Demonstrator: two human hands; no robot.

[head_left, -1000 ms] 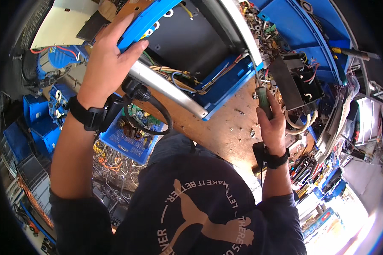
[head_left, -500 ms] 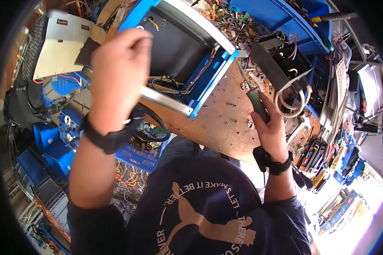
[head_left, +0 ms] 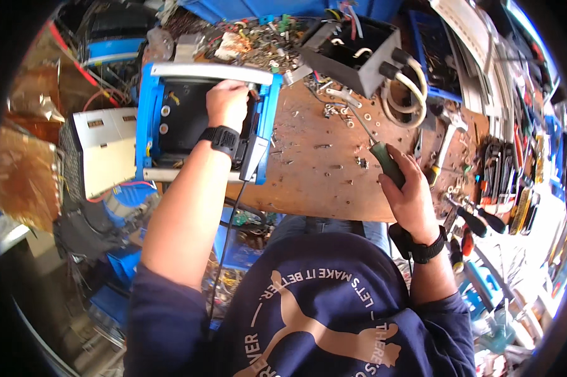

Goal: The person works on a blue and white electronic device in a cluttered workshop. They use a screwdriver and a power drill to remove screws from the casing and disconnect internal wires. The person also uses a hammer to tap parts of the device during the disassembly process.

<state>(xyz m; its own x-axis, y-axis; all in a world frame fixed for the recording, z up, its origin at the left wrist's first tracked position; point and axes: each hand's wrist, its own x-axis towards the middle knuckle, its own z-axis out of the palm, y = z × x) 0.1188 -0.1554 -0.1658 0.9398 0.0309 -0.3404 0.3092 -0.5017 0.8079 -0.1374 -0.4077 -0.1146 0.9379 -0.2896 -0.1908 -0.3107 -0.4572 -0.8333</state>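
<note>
A blue-framed casing (head_left: 271,113) with silver edge bars and a black inside stands at the table's left. My left hand (head_left: 228,103) reaches into it, near its far right corner, beside some wiring. Its fingers are curled; whatever they grip, if anything, is hidden. On the right, a screwdriver (head_left: 387,164) with a green handle is held in my right hand (head_left: 412,191). Its long thin shaft points away and left over the tabletop, toward small metal parts (head_left: 335,110).
A black open box (head_left: 352,63) with thick pale cables (head_left: 415,94) stands at the back. Loose screws and nuts dot the wooden table (head_left: 302,188). A hammer (head_left: 445,141) lies right, near several hand tools (head_left: 475,220). A cream panel (head_left: 107,151) leans left of the casing.
The view has turned, so the casing looks straighter and lies farther left. My left hand has moved from above the casing's left side into its right side. My right hand keeps the screwdriver.
</note>
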